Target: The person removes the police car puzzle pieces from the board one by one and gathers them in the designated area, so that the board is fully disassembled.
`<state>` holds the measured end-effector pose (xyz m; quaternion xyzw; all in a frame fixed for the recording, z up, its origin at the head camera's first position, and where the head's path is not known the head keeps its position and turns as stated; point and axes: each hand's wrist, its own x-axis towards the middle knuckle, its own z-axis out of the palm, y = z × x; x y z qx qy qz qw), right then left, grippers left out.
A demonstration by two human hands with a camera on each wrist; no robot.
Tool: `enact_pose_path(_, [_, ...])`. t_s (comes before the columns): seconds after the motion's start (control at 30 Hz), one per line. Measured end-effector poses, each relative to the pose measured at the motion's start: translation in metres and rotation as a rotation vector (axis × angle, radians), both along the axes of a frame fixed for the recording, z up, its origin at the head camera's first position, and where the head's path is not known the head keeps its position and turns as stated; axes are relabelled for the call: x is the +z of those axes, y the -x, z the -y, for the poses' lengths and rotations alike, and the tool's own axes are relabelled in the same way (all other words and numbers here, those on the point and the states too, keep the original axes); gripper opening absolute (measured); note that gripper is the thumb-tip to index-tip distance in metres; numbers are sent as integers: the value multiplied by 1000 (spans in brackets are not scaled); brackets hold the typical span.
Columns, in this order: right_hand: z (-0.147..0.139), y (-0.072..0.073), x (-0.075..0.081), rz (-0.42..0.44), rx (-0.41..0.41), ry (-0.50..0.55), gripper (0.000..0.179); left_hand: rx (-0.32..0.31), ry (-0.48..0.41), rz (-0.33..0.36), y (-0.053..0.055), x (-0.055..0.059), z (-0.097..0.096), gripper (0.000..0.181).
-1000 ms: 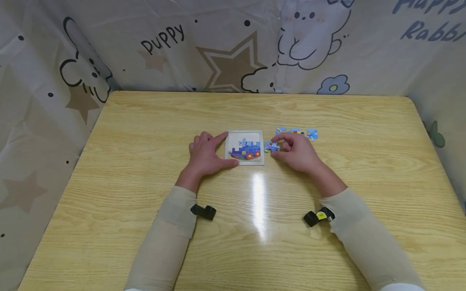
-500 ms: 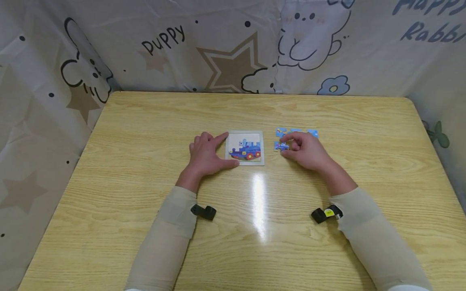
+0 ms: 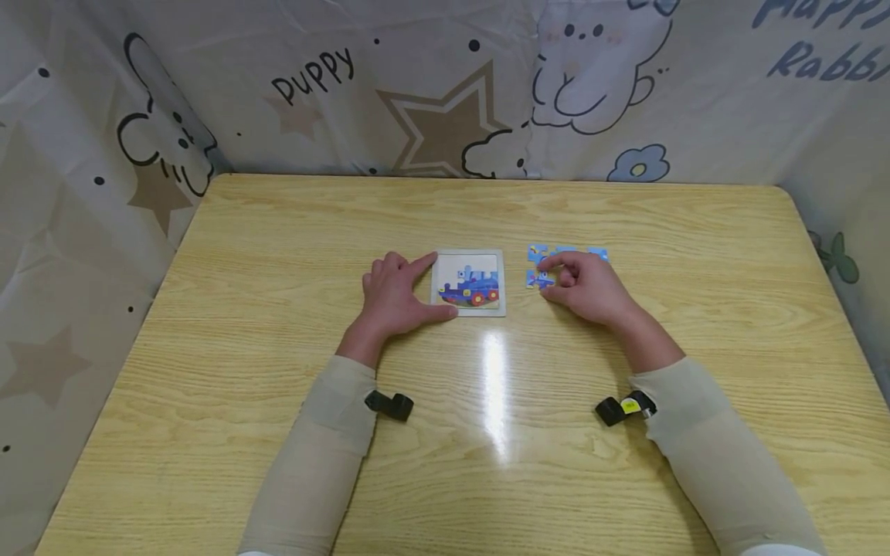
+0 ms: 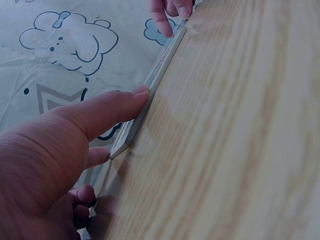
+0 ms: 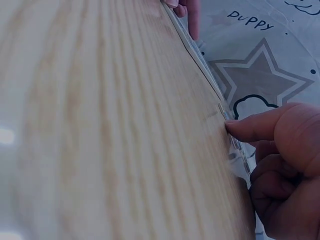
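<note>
In the head view a square puzzle board [image 3: 502,304] with a pale rim lies flat, showing a partly filled blue train picture with red wheels. My left hand [image 3: 395,297] holds it at its left side, thumb on the near edge and forefinger at the far left corner; its other fingers are curled in. To the right, my right hand [image 3: 584,287] pinches a blue puzzle piece [image 3: 532,279] between thumb and forefinger, low over the table. Part of that piece is hidden by the fingers. In the left wrist view the thumb [image 4: 131,102] presses against the board's edge.
Several loose puzzle pieces [image 3: 536,252] lie in a row just behind my right hand, partly covered by it. The wooden table [image 3: 445,494] ends at a printed curtain [image 3: 431,93] behind. Black wrist cameras [image 3: 398,406] sit on both sleeves.
My right hand has moved right, away from the board, with the puzzle piece, mostly in the first half second; since then it has hardly moved. The left hand and board stay put.
</note>
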<state>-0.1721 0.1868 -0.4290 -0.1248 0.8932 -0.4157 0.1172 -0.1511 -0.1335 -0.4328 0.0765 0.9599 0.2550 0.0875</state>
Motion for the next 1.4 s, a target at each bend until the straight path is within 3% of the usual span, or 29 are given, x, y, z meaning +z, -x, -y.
enact_pose_path(0.5, [-3,-1,4,-2,-41,-13,24,2,0,-1,-1,1,0,102])
enact_pose_path(0.63, [0,-2,1,-45,-55,16,26,1,1,-3,0,1,0,102])
enact_pose_path(0.77, [12,-6,-1,-77,-52,78,28,2,1,-2,0,1,0,102])
enact_pose_path(1.0, [44,-11,2,-48,2,146,33,-1,5,2,0,0,0,102])
enact_pose_path(1.17, [63,-10,1,-11,19,166,37,-3,14,4,1,-1,0,102])
enact_pose_path(1.4, [80,-5,0,-37,55,154,45,-8,20,13,1,0,0,102])
